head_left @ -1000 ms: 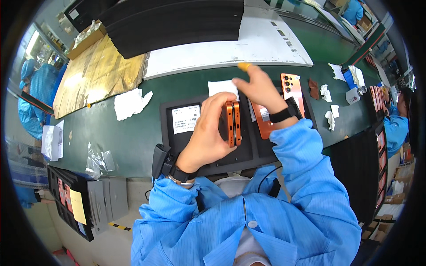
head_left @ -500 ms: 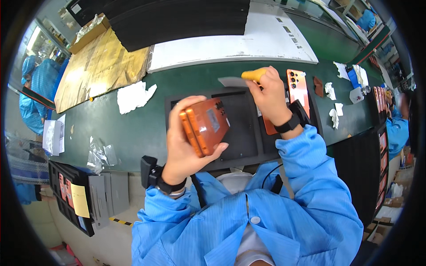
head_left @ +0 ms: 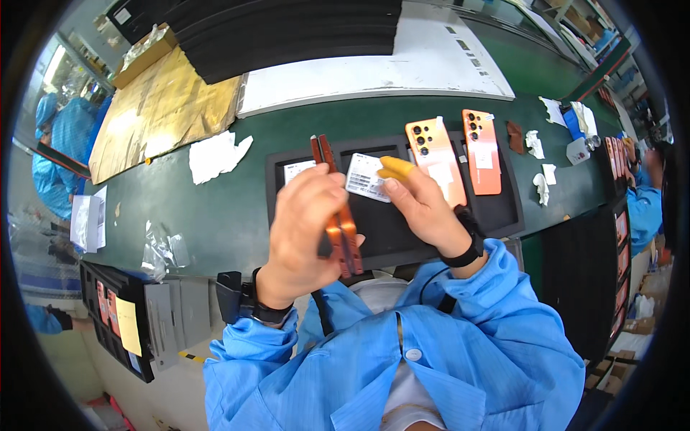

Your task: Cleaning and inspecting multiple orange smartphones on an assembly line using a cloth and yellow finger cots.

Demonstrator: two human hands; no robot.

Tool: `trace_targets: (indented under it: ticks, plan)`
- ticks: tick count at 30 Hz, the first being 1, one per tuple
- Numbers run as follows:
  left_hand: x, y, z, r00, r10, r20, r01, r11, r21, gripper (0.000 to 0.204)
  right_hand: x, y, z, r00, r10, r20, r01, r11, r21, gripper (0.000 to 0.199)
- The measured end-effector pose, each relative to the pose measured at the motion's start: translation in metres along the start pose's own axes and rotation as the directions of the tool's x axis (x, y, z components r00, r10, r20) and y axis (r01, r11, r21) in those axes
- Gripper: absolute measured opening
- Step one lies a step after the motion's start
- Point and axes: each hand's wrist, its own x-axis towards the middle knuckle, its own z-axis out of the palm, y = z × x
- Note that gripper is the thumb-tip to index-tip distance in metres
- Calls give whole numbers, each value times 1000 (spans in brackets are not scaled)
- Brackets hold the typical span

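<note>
My left hand (head_left: 305,223) is closed around two orange phones (head_left: 343,237), held together and tipped on edge above the black foam tray (head_left: 514,219). Between the thumb and fingers of my right hand (head_left: 424,208) is a white printed label card (head_left: 365,176); yellow covers sit on its fingertips. The card's left edge comes close to the phones. To the right, an orange phone (head_left: 449,169) lies back up in the tray, partly behind my right hand. Beside it rests another orange phone (head_left: 483,172). A second white label (head_left: 296,171) shows behind my left hand.
The tray stands on a green table (head_left: 215,237). Crumpled white paper (head_left: 215,158) and a clear plastic bag (head_left: 162,251) lie left; a brown scrap (head_left: 514,136) lies right. A white board (head_left: 345,82) and black stack (head_left: 287,29) are behind. Co-workers are at both sides.
The phones in my left hand have turned from back up to on edge. My right hand has come lower, and its card now shows the printed face. The tray phone beside it is more exposed.
</note>
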Motion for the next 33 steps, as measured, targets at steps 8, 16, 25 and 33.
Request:
trace_targets:
  ticks: [8,16,25,33]
  plan:
    - [8,-11,36,961,183,206,-207,973,103,46,13,-14,11,886,197,419,-459,246,854,39]
    - [16,-32,15,839,291,460,-440,861,257,35,42,32,28,951,23,-308,90,933,347,65]
    - [-20,-68,8,708,95,700,-434,841,324,39,37,17,15,971,48,-233,-132,925,-358,68]
    - [-26,-65,-10,669,28,743,-385,868,314,49,20,22,17,973,-206,-103,124,847,-517,66]
